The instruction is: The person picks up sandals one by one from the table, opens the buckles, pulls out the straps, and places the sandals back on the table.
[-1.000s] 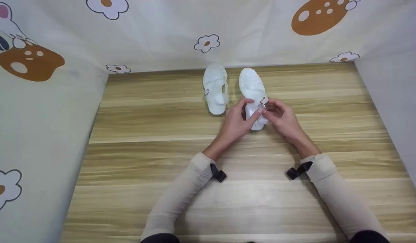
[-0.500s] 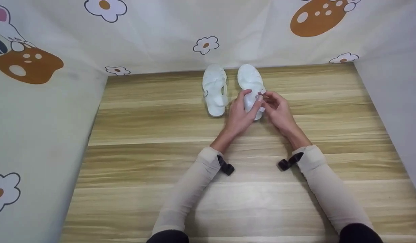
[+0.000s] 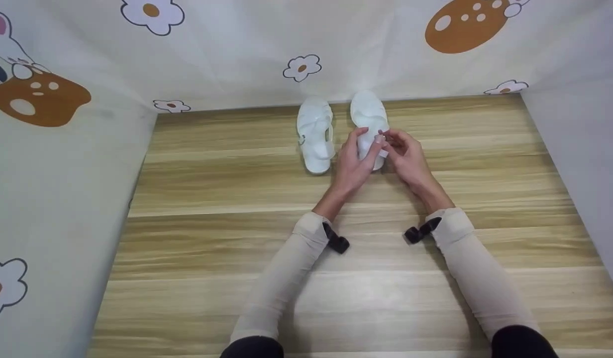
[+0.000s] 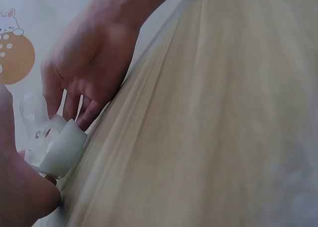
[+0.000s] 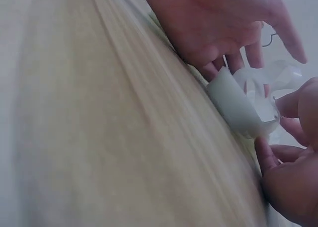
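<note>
In the head view a white sandal (image 3: pixel 368 107) lies toe against the back wall, between both hands. My left hand (image 3: pixel 354 166) holds it around the left side, with the thumb across the top at the ankle strap. From the right, my right hand (image 3: pixel 411 161) pinches the strap (image 3: pixel 384 153) near its buckle; the fingers partly hide the buckle. Both wrist views show the sandal's heel (image 4: pixel 64 147) low at the floor, with fingers on either side. Left of it, the matching white sandal (image 3: pixel 315 151) stands untouched, toe also to the wall.
Wood-patterned flooring (image 3: pixel 227 248) spreads around the sandals. A pale back curtain (image 3: pixel 227 54) printed with flowers rises right behind the toes, and similar side walls (image 3: pixel 48 199) stand left and right.
Both hands have pushed the right-hand sandal away from the body, up to the wall and level with the other sandal. The fingers stay at the strap.
</note>
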Demonstrator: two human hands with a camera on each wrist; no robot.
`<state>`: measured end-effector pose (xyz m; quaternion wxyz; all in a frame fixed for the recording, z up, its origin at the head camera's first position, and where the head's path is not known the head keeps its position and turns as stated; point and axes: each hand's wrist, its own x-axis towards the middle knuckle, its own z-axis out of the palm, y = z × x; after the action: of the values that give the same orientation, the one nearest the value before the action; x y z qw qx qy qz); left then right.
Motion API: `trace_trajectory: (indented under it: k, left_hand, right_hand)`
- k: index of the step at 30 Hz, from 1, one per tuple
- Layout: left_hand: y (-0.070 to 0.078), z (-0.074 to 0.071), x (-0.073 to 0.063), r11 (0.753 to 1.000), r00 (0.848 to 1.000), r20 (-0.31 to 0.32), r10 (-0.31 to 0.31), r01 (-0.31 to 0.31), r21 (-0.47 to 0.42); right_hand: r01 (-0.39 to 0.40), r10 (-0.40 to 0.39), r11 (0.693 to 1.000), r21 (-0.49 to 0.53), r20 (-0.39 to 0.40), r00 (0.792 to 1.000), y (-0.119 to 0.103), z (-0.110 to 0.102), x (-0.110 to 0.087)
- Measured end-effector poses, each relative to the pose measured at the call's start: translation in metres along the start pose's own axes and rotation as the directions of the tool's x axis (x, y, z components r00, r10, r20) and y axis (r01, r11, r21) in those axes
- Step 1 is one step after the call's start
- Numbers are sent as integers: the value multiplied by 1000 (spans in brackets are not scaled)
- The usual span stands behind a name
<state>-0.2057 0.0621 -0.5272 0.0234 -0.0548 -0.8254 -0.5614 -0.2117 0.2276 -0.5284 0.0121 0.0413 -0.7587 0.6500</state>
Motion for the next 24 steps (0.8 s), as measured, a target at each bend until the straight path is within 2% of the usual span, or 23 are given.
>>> trace_trajectory:
  k: [6, 11, 16, 21, 24]
  left_hand:
    - [-1, -1, -3, 1000, 1000, 6, 4, -4, 3]
    - [-1, -1, -8, 999, 1000, 17, 17, -17, 28]
    - [-1, -4, -10, 998, 998, 34, 59, -59, 12]
    - [6, -9, -17, 992, 992, 52, 115, -118, 52]
    - [14, -16, -22, 985, 985, 62, 162, -165, 47]
  right_hand:
    - [-13, 14, 999, -48, 34, 999, -1, 0, 1]
    - [-19, 20, 998, -57, 23, 1000, -2, -2, -1]
    - [-32, 33, 998, -47, 12, 999, -2, -3, -1]
    - [-68, 67, 998, -6, -100, 993, -5, -4, -1]
    - [-86, 89, 996, 25, -212, 973, -8, -6, -2]
